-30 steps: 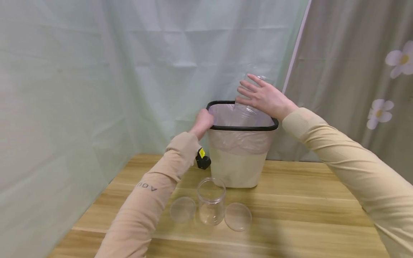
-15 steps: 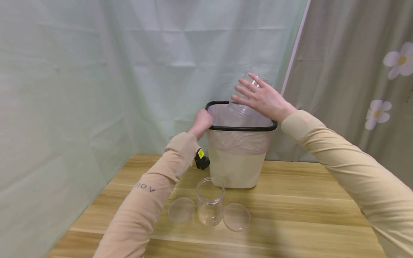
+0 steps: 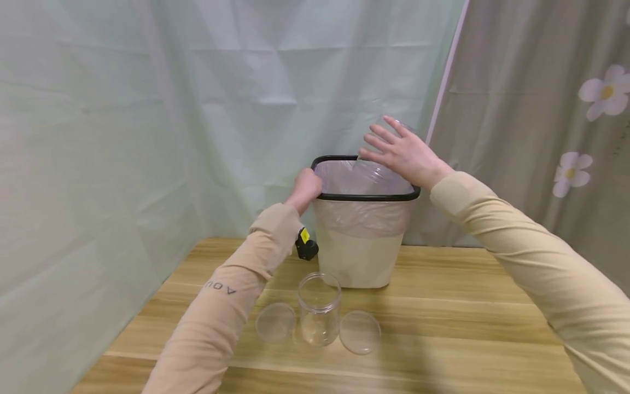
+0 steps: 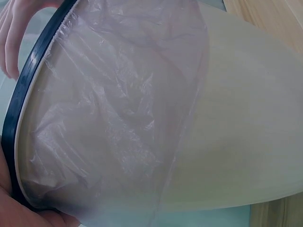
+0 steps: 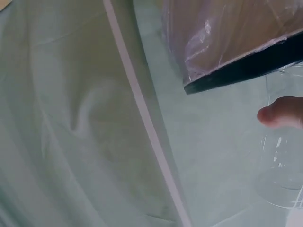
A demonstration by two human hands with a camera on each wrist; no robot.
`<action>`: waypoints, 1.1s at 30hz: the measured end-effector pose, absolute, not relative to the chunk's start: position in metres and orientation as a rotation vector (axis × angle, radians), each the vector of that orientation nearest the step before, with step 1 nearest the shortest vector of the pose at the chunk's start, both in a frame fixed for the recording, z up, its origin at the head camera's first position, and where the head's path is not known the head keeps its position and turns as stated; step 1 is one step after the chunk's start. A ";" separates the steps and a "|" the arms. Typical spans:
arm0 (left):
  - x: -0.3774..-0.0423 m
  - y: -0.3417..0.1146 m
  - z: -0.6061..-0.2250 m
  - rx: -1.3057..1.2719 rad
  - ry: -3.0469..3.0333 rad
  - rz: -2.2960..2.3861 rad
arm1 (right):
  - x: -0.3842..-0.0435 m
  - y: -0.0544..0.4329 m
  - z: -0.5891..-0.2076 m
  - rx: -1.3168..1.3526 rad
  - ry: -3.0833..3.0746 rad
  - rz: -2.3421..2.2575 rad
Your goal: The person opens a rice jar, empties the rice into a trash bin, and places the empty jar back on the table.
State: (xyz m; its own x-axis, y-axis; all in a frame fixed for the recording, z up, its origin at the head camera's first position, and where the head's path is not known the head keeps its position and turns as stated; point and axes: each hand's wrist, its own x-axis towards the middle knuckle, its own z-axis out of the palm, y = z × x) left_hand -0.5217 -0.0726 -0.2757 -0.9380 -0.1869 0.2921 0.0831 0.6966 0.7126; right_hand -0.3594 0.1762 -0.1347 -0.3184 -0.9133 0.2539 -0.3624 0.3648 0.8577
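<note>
A cream trash can (image 3: 358,257) with a black rim ring and a thin see-through liner (image 4: 109,113) folded over its edge stands on the table. My left hand (image 3: 306,189) grips the rim at its left side. Over the opening, my right hand (image 3: 406,153) holds a clear plastic jar (image 5: 279,165), tilted with its lower end dipping into the can. The thumb lies along the jar's side in the right wrist view. Much of that jar is hidden behind the hand, and its contents cannot be made out.
In front of the can stands another clear jar (image 3: 320,327), upright and without a lid. Clear round lids lie beside it, a left lid (image 3: 275,323) and a right lid (image 3: 360,332). A black object with a yellow label (image 3: 307,246) sits left of the can. Curtains (image 3: 236,120) hang behind.
My right hand and its jar shift slightly left, then back right, over the can. The left hand stays on the rim. The whole view drifts a little.
</note>
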 end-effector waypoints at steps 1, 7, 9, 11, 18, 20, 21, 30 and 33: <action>-0.539 -0.076 -0.285 0.068 -2.551 -1.077 | -0.360 0.177 -0.135 1.118 -1.871 -0.856; -0.502 -0.072 -0.269 0.068 -2.571 -1.126 | -0.362 0.185 -0.142 1.064 -1.980 -0.480; -0.430 -0.060 -0.235 0.092 -2.591 -1.173 | -0.363 0.187 -0.143 1.023 -1.995 -0.372; -0.416 -0.060 -0.230 0.079 -2.567 -1.171 | -0.363 0.189 -0.144 0.994 -2.012 -0.284; -0.419 -0.061 -0.228 0.083 -2.567 -1.149 | -0.361 0.194 -0.143 0.924 -2.124 -0.108; -0.387 -0.054 -0.212 0.097 -2.590 -1.170 | -0.360 0.195 -0.144 0.892 -2.168 -0.042; -0.378 -0.053 -0.206 0.110 -2.610 -1.184 | -0.359 0.195 -0.144 0.873 -2.197 0.005; -0.587 -0.093 -0.305 0.060 -2.563 -1.093 | -0.347 0.193 -0.139 0.670 -2.490 0.728; -0.627 -0.100 -0.322 0.078 -2.558 -1.065 | -0.344 0.192 -0.136 0.617 -2.521 0.886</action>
